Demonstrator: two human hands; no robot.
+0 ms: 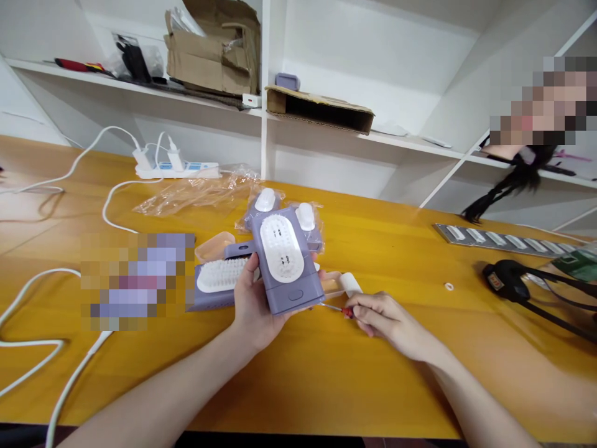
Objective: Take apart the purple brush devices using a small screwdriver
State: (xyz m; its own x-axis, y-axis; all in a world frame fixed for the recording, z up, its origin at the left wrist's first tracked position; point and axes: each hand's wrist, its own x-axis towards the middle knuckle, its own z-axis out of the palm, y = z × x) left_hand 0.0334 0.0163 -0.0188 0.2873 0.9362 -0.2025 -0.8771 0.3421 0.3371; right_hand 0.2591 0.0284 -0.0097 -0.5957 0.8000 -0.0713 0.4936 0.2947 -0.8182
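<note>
A purple box-shaped device (291,298) with a white oval bristled panel (281,249) is raised above the table in my left hand (254,308), thumb on its left side and fingers underneath. My right hand (380,317) is closed around the red handle of a small screwdriver (347,312). The screwdriver's thin shaft points left, and its tip is at the device's lower right edge; whether it touches I cannot tell. Behind my left hand lies another purple piece with a white bristled pad (221,275). Just past my right fingers is a white and peach-coloured piece (351,283).
Two plastic-wrapped purple parts (305,218) lie behind the device. A power strip (200,170) with white cables stands at the back left. A black strapped object (508,280) and a metal strip with white pieces (494,239) are on the right. Shelves hold cardboard boxes (321,111).
</note>
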